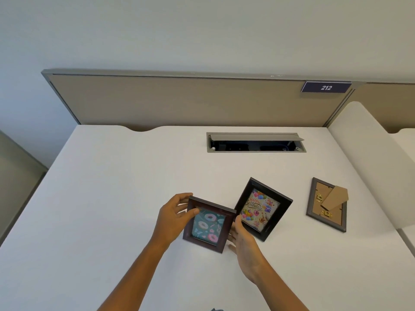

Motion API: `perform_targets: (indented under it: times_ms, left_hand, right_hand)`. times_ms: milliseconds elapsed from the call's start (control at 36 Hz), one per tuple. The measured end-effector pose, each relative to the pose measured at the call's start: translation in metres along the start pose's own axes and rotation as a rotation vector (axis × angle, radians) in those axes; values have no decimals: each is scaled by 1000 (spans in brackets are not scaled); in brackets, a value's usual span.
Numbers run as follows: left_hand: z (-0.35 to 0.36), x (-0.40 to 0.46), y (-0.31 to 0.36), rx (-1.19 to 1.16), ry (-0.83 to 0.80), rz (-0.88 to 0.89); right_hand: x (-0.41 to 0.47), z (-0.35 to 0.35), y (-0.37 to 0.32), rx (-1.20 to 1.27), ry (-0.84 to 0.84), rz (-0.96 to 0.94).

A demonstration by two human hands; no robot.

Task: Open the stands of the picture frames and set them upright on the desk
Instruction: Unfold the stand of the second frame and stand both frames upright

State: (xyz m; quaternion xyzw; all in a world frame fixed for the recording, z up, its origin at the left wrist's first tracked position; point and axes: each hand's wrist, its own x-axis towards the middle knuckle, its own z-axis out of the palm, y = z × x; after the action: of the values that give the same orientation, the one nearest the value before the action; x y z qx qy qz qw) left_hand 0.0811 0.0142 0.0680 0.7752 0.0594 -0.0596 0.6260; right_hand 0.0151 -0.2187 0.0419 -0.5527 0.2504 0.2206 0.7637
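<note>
While L hand (173, 217) pinches donut frame (207, 224) at upper-left edge, R hand (243, 243), fingers straight, steadies lower-right side; long axis near-upright, bottom-center.

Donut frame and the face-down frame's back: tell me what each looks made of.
The donut frame: dark brown moulding, likely stained wood or wood-look composite, satin sheen. The face-down frame: grey moulding; its backing and stand look like matte brown fibreboard or card; the clips are shiny, brass-coloured metal.

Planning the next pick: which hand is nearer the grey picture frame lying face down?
Right. The right hand rests at the right edge of the brown donut-print frame, left of the grey frame; the left hand grips its left edge, farther off.
</note>
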Motion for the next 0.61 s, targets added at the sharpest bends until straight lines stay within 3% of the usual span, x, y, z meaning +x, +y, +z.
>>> perform_targets:
  times_ms: [139, 361, 611]
  left_hand:
    - [4, -17, -3, 17, 157, 46]
    - [26, -57, -9, 152, 408, 302]
    - [84, -99, -8, 292, 297, 631]
  right_hand:
    - [-17, -13, 2, -163, -11, -49]
    - [-29, -59, 16, -580, 77, -104]
    - [-45, -137, 36, -781, 257, -307]
